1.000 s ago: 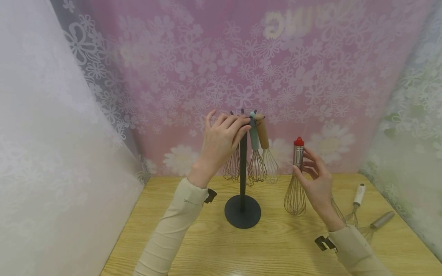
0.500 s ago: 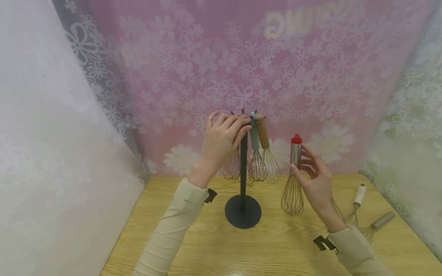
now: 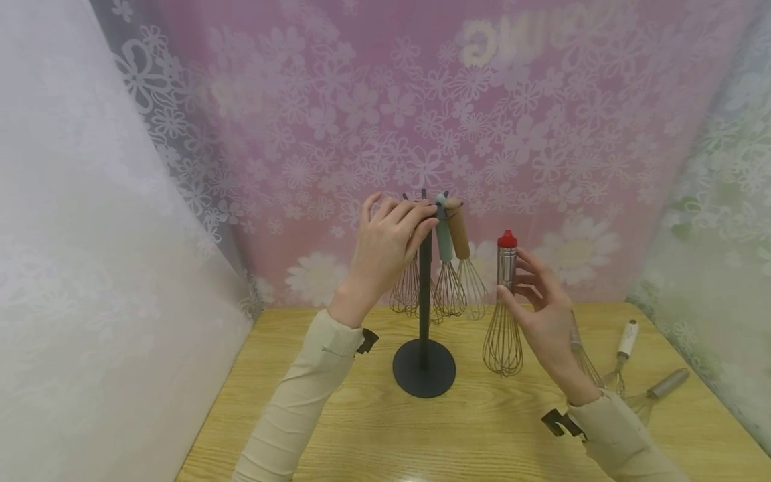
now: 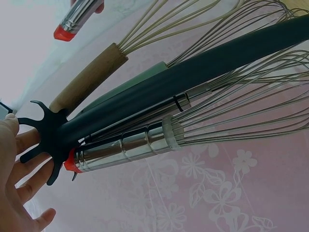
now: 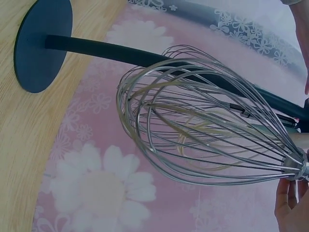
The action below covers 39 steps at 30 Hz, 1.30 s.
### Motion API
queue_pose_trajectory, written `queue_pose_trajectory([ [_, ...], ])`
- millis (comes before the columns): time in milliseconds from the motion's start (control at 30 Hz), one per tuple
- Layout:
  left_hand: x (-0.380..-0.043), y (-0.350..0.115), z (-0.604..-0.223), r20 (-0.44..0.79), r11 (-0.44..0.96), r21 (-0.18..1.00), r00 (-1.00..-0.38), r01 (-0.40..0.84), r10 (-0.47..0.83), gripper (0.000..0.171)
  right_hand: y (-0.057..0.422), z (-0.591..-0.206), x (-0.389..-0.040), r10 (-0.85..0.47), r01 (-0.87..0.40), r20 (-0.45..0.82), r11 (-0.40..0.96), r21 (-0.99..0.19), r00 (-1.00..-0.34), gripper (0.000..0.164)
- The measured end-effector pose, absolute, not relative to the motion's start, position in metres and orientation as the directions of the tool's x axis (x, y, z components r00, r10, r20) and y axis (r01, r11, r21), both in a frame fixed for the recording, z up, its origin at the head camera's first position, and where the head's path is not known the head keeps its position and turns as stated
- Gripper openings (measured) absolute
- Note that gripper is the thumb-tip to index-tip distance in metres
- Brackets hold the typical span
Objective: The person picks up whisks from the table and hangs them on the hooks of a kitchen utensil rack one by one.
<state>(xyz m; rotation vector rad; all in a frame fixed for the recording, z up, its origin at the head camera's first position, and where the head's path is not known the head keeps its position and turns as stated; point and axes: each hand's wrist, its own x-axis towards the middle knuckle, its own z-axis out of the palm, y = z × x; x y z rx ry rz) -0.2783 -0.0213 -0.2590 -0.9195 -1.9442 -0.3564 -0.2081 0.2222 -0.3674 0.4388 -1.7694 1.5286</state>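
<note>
In the head view my right hand [image 3: 545, 321] holds a steel whisk [image 3: 504, 328] upright by its handle, red cap on top, to the right of the black stand [image 3: 424, 369]. The right wrist view shows its wire loops [image 5: 212, 176] large in front of the stand's post. My left hand [image 3: 385, 251] grips the top of the stand, its fingers spread behind the hooks [image 4: 46, 130] in the left wrist view. From the hooks hang a wooden-handled whisk [image 4: 89, 79], a green-handled whisk [image 3: 444, 241] and a steel whisk with a red end [image 4: 130, 147]; another lies partly hidden behind the post.
At the right of the wooden table [image 3: 385, 435] lie a white-handled whisk [image 3: 628, 340] and a grey-handled whisk [image 3: 667, 383]. A further whisk [image 3: 581, 351] is partly hidden behind my right wrist. A pink floral backdrop [image 3: 337, 134] stands behind the stand, with pale sheets at both sides.
My right hand has carried the red-capped whisk a little left and slightly up, closer to the stand. My left hand and the hanging whisks have stayed where they were.
</note>
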Motion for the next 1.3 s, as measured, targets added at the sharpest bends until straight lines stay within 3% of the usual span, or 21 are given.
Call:
queue_pose_trajectory([
  [367, -0.278, -0.021, -0.259, 0.835, 0.675, -0.112, -0.299, 0.729, 0.462, 0.026, 0.216, -0.363, -0.208, 0.178, -0.688, 0.725, 0.231, -0.688, -0.665, 0.068],
  [767, -0.277, -0.022, -0.259, 0.837, 0.675, -0.113, -0.296, 0.729, 0.461, 0.028, 0.209, -0.352, -0.203, 0.158, -0.630, 0.672, 0.246, -0.737, -0.724, 0.067],
  [1300, -0.278, -0.022, -0.259, 0.844, 0.677, -0.127, -0.280, 0.725, 0.458, 0.028, 0.201, -0.341, -0.206, 0.142, -0.649, 0.690, 0.249, -0.719, -0.710, 0.066],
])
